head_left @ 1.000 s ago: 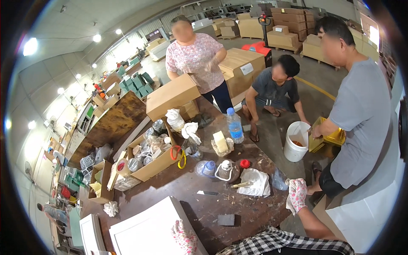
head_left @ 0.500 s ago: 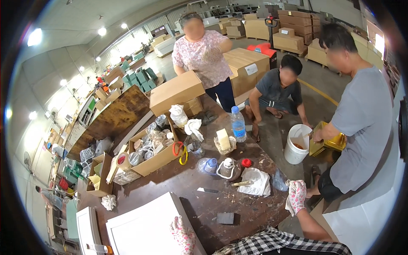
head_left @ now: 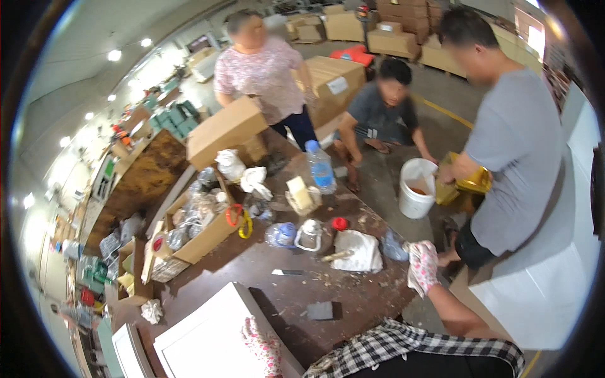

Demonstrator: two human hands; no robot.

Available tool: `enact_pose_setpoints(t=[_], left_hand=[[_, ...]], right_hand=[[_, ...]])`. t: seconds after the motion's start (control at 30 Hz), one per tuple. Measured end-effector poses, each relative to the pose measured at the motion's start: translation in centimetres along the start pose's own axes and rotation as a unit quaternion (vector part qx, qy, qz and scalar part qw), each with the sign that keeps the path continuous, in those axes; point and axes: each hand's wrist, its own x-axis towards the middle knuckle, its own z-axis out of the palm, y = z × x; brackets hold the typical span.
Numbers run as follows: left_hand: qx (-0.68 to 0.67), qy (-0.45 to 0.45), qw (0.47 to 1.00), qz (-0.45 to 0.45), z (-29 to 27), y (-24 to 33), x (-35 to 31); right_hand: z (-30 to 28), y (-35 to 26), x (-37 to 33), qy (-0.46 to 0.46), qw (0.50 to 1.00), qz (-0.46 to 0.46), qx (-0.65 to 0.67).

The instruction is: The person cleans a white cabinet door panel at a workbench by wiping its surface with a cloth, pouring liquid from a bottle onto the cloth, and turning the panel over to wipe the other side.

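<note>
My left hand (head_left: pixel 262 350), in a white glove with pink spots, lies on a white framed panel (head_left: pixel 214 331), fingers apart and holding nothing. My right hand (head_left: pixel 423 268), gloved the same way, is closed beside the table's right edge; whatever its fingers hold, if anything, is hidden. Just left of it sits a crumpled clear plastic piece (head_left: pixel 393 246). Between the hands, a dark grey block (head_left: pixel 320 310) rests on the brown table (head_left: pixel 372 296). Farther back are a brush with a wooden handle (head_left: pixel 338 256) on a white cloth (head_left: pixel 358 250) and a knife-like blade (head_left: pixel 287 272).
Bottles, including a blue-capped one (head_left: pixel 321 169), stand mid-table. Red and yellow-handled scissors (head_left: pixel 239 220) hang at an open carton (head_left: pixel 208 236). One person crouches by a white bucket (head_left: pixel 416 195); another bends over a yellow tin (head_left: pixel 469 179). A third stands behind a closed carton (head_left: pixel 227 129).
The whole view has shifted, so the table and the people sit farther left and higher. My left hand stays on the panel; my right hand remains by the table edge.
</note>
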Motion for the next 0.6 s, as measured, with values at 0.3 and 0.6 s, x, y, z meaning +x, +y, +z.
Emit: enact_pose_setpoints(t=[0.3,0.6], left_hand=[[0.021,0.017,0.998,0.058,1.3,-2.1,1.2],[0.089,-0.033,0.993,0.067,0.8,-4.6,-0.1]], right_hand=[[-0.2,-0.6,3.9,0.131,0.700,0.311,0.629],[-9.2,-9.1,11.8,0.010,0.389,0.033,0.921]])
